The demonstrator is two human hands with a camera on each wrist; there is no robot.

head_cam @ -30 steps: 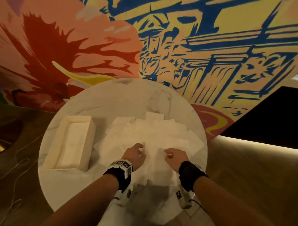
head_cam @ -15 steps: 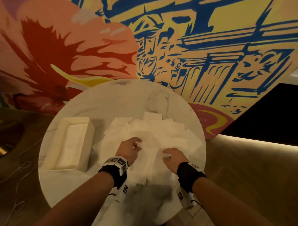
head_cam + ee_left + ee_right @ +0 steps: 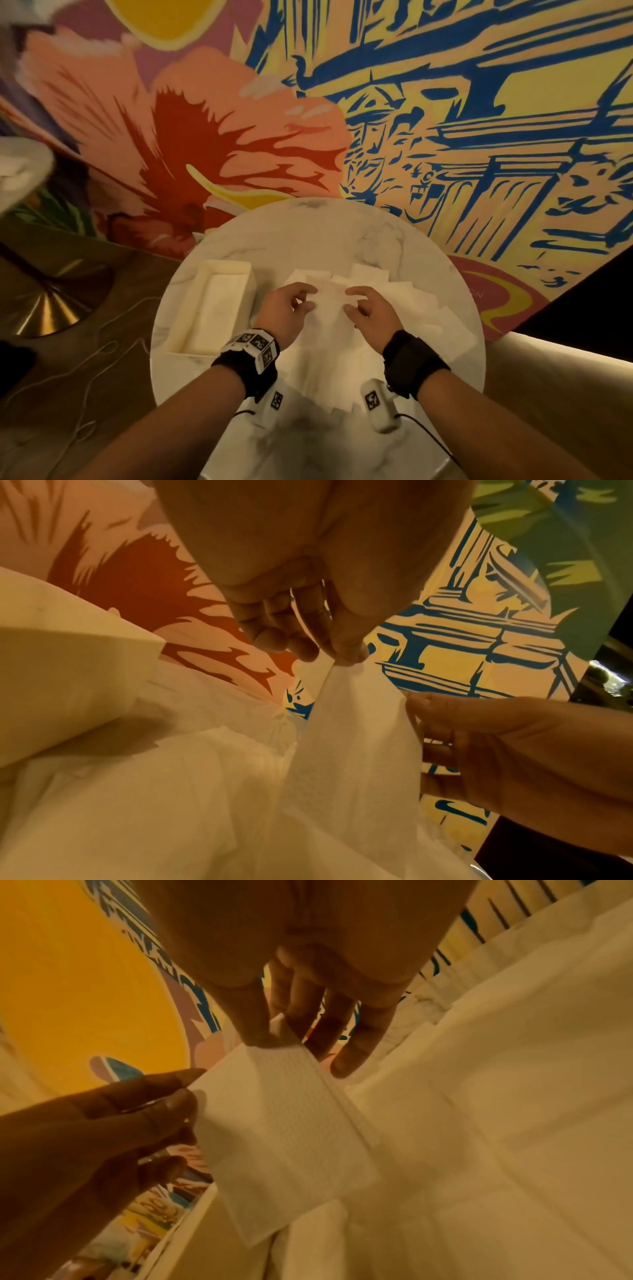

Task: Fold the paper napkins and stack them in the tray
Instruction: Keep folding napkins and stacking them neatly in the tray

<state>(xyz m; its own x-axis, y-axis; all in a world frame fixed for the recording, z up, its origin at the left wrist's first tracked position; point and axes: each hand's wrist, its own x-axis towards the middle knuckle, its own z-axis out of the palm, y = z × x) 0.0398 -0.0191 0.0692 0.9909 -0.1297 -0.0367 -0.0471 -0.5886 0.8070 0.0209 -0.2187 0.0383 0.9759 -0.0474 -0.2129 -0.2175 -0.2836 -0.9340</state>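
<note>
While the left hand (image 3: 286,313) and right hand (image 3: 371,313) each pinch a top corner of one napkin (image 3: 329,305) lifted above the loose pile (image 3: 411,308), folding is underway; next, bring edges together, then carry it to the tray (image 3: 191,308) left of the pile.

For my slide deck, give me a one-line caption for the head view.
Both hands, left hand and right hand, lift one paper napkin above the pile, beside the tray.

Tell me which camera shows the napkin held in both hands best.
The right wrist view: the held napkin fills the frame, its embossed texture and fold line clear, pinched by the right hand and left hand. The left wrist view shows it edge-on. The head view shows it small, between the hands.
</note>
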